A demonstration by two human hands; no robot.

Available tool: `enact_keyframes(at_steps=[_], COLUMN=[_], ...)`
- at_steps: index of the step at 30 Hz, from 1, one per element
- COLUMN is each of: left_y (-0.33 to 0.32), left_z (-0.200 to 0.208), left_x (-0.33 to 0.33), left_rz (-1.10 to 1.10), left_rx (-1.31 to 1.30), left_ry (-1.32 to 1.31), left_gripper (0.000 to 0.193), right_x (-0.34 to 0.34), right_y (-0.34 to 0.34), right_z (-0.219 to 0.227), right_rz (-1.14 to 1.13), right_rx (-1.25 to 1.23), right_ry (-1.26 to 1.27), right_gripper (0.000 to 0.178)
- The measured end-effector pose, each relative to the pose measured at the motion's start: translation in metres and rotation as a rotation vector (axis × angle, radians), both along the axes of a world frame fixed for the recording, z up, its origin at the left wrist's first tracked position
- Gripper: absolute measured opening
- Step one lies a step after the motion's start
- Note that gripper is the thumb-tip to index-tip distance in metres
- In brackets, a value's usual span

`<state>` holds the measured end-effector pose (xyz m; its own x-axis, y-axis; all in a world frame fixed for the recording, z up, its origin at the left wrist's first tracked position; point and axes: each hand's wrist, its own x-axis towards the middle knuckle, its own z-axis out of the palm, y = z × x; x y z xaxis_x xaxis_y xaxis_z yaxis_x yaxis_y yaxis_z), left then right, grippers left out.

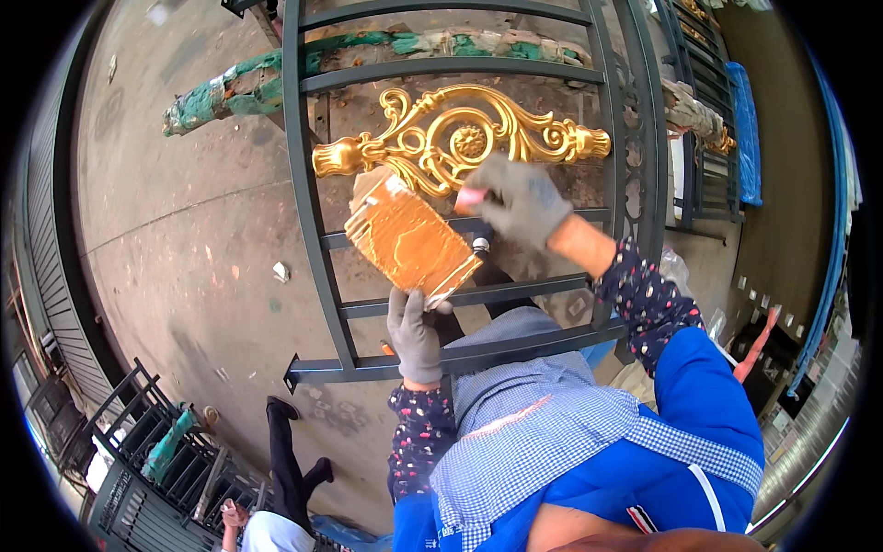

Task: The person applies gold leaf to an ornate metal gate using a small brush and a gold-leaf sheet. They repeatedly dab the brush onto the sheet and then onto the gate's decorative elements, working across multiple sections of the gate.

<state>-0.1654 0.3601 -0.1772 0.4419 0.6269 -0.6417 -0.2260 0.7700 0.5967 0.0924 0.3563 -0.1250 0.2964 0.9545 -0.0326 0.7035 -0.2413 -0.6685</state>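
A gold scrollwork ornament [469,141] with a flower at its centre sits between the bars of a dark grey metal frame [451,69]. My left hand [416,336], in a grey glove, grips the near end of a flat piece of cardboard [414,235] smeared with wet-looking golden-orange paint. Just below the ornament is my right hand [522,202], also gloved and somewhat blurred. Its closed fingers pinch a small pink piece [471,197], perhaps sponge; its kind is not clear. The pink piece is close to the cardboard's right side.
A support bar wrapped in torn green material [230,92] runs beneath the frame. More dark metal frames [704,166] stand at the right, with a blue-wrapped bundle [745,133] beside them. Another person's legs [290,460] show at lower left, near stacked railings [156,497].
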Motion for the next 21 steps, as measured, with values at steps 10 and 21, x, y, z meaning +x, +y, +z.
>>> enact_keyframes(at_steps=[10,21], left_y=[0.002,0.001], left_z=[-0.006,-0.009], left_x=[0.016,0.022], left_rz=[-0.073,-0.078], left_rx=[0.007,0.028], left_ry=[-0.073,-0.001], left_gripper=[0.029,0.025], right_x=[-0.054,-0.022], right_y=[-0.004,-0.025], right_z=[0.01,0.011], right_rz=[0.056,0.023], right_rx=[0.051,-0.005], right_ry=[-0.15,-0.141], right_gripper=[0.015,0.013])
